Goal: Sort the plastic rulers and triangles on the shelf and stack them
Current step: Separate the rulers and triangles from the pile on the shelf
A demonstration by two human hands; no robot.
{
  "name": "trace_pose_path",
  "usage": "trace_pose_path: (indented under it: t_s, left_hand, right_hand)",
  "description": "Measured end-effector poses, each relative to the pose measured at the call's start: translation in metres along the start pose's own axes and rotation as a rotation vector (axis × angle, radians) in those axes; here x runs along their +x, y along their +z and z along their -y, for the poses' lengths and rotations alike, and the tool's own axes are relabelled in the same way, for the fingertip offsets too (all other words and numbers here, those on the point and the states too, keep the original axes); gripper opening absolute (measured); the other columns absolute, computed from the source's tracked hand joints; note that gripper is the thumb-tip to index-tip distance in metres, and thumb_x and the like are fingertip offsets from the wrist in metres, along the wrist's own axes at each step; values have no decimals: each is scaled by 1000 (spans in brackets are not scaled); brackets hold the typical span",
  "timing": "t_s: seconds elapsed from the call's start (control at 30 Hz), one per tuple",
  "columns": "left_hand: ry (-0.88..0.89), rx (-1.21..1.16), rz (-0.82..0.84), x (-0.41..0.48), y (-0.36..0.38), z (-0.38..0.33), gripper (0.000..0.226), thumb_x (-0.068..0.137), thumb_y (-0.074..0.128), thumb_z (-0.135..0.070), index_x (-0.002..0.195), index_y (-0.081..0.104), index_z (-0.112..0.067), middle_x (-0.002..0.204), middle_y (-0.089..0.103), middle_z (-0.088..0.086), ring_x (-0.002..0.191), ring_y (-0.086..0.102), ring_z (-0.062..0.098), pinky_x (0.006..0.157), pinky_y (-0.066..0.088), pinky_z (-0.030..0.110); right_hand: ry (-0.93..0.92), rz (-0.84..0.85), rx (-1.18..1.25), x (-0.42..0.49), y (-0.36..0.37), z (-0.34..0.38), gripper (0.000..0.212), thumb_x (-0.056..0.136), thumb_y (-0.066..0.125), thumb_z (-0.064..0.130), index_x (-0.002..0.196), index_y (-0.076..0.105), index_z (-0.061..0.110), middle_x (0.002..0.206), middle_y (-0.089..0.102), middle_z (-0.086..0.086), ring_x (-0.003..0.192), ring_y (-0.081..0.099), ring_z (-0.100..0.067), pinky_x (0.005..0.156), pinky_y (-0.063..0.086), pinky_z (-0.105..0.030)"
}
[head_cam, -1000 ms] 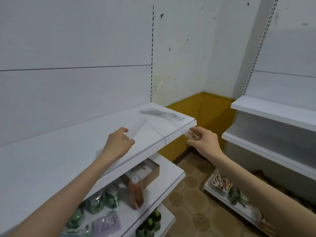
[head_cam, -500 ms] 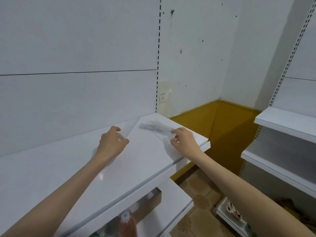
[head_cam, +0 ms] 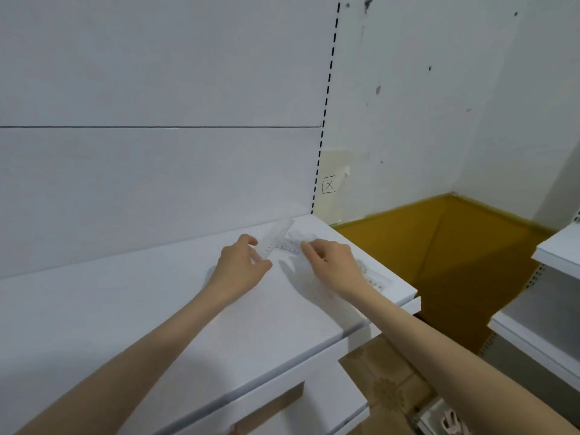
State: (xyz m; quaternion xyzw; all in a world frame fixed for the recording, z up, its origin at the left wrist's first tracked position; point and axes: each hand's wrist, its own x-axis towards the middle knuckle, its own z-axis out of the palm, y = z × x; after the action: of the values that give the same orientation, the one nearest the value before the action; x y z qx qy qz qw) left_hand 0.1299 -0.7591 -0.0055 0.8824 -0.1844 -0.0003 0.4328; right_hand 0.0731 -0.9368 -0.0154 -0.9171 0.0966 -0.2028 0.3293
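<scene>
On the white shelf (head_cam: 157, 309) my left hand (head_cam: 241, 265) pinches the near end of a long clear ruler (head_cam: 277, 235) that points toward the back wall. A small pile of clear rulers and triangles (head_cam: 293, 241) lies just right of it, near the shelf's far right corner. My right hand (head_cam: 332, 262) reaches over to this pile, fingers curled, with fingertips touching its near edge. Another clear ruler (head_cam: 373, 277) lies close to the shelf's right edge, partly hidden behind my right wrist.
The shelf's right edge (head_cam: 408, 296) drops off to a tiled floor and a yellow lower wall (head_cam: 439, 246). A second white shelving unit (head_cam: 555, 262) stands at the far right. A lower shelf (head_cam: 345, 412) shows beneath.
The view has moved closer to the shelf. My right hand slid left along the shelf to the pile. My left hand carried the long ruler toward the pile.
</scene>
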Motion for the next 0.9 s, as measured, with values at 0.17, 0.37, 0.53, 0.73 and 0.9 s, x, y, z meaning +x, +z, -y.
trace_pose_path:
  t_s: [0.17,0.37,0.53,0.73,0.9]
  left_hand:
    - [83,-19,3,-12,24,-28,45,80,65,-27,119,45,-15,97,64,-1,85,61,17,71,48,28]
    - [67,3,-18,-19,19,-22,35,84,65,-36,111,45,-24,89,64,-10,78,61,8,66,47,22]
    - [-20,147,-66,-27,-15,16,18,86,60,-27,101,52,-25,91,62,-6,77,58,8,72,47,27]
    - [-127,214,-159,-51,-60,44,15,85,58,-22,100,56,-21,93,62,-3,81,59,12,72,49,27]
    - [-169,269,-249,-86,-93,54,19,84,59,-19,102,61,-13,97,64,0,82,56,16,83,51,35]
  right_hand:
    - [266,50,518,10,4,29,27,88,64,16,111,57,3,83,70,-10,63,67,-13,64,59,-28]
    - [343,55,430,27,-14,4,27,81,64,3,108,61,3,78,69,-11,63,63,-18,70,57,-31]
    - [114,129,-161,28,-19,-26,22,86,58,11,106,66,11,95,68,-4,86,62,-19,72,53,-30]
    - [-93,-2,-538,24,-17,-35,23,86,57,27,105,67,18,101,62,0,89,58,-19,68,50,-30]
    - [-265,-7,-344,35,-6,-7,27,85,65,19,111,66,11,109,63,-9,101,56,-27,77,47,-36]
